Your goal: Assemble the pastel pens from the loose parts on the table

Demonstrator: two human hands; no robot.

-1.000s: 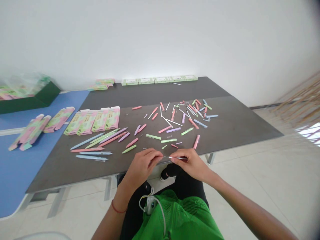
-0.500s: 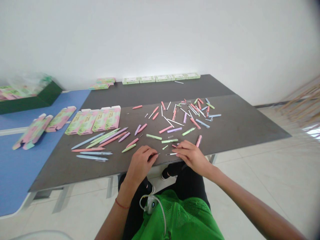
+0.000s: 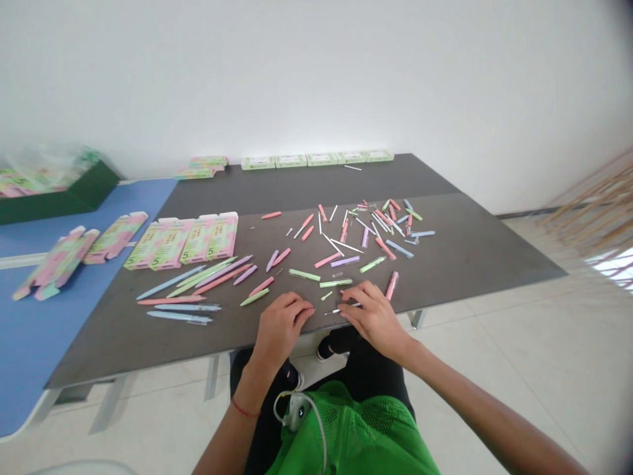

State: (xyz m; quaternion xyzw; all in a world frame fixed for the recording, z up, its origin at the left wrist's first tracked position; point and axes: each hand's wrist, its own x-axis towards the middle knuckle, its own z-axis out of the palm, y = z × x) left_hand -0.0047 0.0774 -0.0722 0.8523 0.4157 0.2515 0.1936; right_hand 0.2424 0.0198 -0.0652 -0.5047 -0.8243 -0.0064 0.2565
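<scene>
Close to the table's front edge, my right hand point(image 3: 373, 320) pinches a thin white pen refill point(image 3: 335, 311), its tip pointing left. My left hand point(image 3: 281, 328) faces it with thumb and forefinger pressed together. A tiny thin thing shows at those fingertips, too small to name. Between and beyond the hands lie a small green clip piece point(image 3: 326, 295) and a green pen barrel point(image 3: 336, 284). A pink pen barrel point(image 3: 392, 285) rests just right of my right hand.
Loose barrels, tips and white refills point(image 3: 346, 246) are scattered across the dark table point(image 3: 277, 191). Whole pens point(image 3: 180, 316) and printed boxes point(image 3: 221, 236) lie at left. More boxes point(image 3: 321, 159) line the wall side. A dark green bin point(image 3: 93, 188) stands on a blue table.
The refill in my right hand has shifted slightly left and toward me. My left hand stays pinched in nearly the same place. The camera view has moved a little.
</scene>
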